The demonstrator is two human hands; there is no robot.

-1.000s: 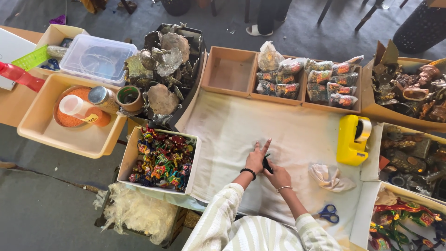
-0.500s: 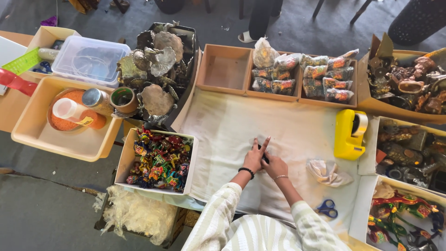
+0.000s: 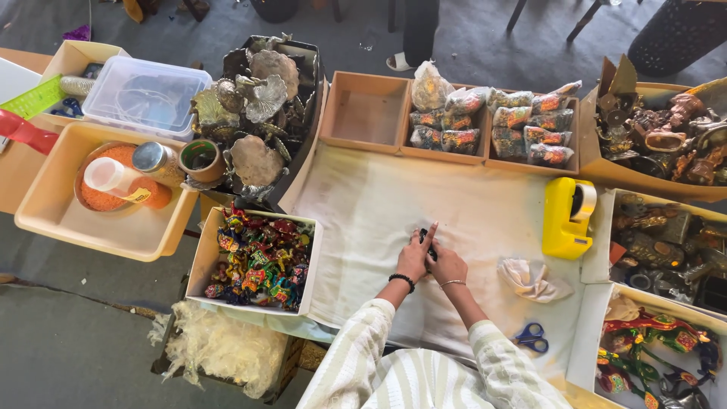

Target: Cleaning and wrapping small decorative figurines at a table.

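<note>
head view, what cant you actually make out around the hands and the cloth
- Small dark object, head view: too small, mostly covered by the left hand and right hand; its kind is unclear.
- Grip of either hand: fingers overlap, cannot tell.
- Blue-handled scissors: blades not visible, hidden near the striped sleeve.
- Box of painted figures: cut off by the right and bottom edges.

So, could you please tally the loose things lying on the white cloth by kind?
Yellow tape dispenser: 1
Blue-handled scissors: 1
Crumpled tissue paper: 1
Small dark object held by the left hand and right hand: 1
Total: 4
</note>
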